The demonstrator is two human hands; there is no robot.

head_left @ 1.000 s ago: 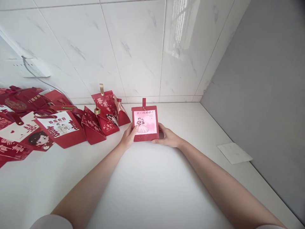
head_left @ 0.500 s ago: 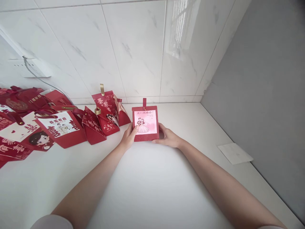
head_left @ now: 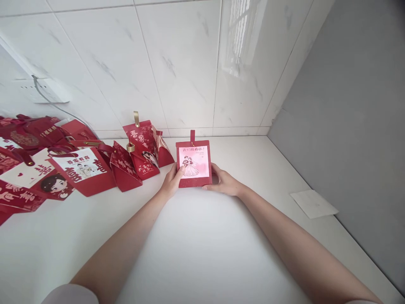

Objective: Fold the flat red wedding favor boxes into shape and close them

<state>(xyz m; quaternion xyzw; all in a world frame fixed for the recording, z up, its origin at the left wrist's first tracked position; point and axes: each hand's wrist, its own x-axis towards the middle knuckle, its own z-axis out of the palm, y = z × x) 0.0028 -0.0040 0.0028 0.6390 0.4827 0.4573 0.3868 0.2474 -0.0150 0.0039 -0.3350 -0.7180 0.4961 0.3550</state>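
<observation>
A red gift box (head_left: 195, 182) stands upright on the white table, its front showing a pink picture of a couple and Chinese writing. A red ribbon loop (head_left: 193, 136) rises from its top. My left hand (head_left: 172, 181) grips the box's left side, thumb on the front face. On the right side my right hand (head_left: 224, 181) holds it, thumb at the lower front corner and the other fingers partly hidden behind. Just left of my left hand stands a small red box (head_left: 164, 154), apart from the held one.
Several red wedding gift boxes (head_left: 95, 185) crowd the table's left side, some with gold or red loops. A grey cable (head_left: 60, 105) runs from a wall socket (head_left: 47, 90) behind them. At right, a white paper (head_left: 314, 204) lies against the grey panel (head_left: 354, 139). Marble tiles (head_left: 183, 63) close off the back.
Both hands keep the same hold on the gift box. Only a very slight shift of the whole view shows.
</observation>
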